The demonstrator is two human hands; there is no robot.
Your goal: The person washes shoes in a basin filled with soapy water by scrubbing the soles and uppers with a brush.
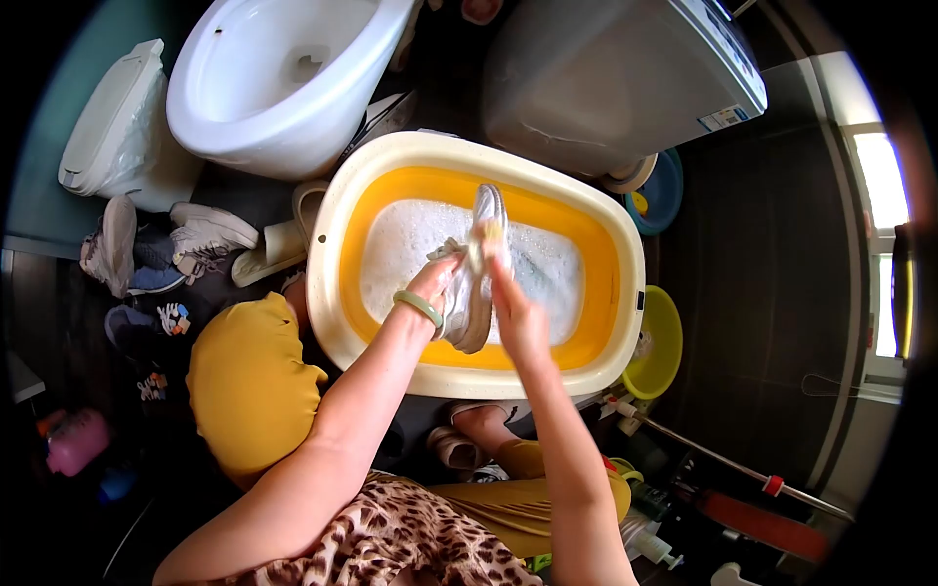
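A whitish sneaker is held at a slant above the sudsy water in a large cream-and-yellow tub. My left hand, with a pale green bangle on its wrist, is closed around the sneaker's left side. My right hand is closed too, with its fingers against the shoe's right upper part. A small yellowish object shows at those fingertips, pressed on the shoe; blur hides its exact kind. Loose laces or cloth bunch beside my left fingers.
A toilet and lidded bin stand at upper left, a grey appliance behind the tub. Several shoes lie left. A blue basin and lime-green basin sit right. A metal pole slants at lower right.
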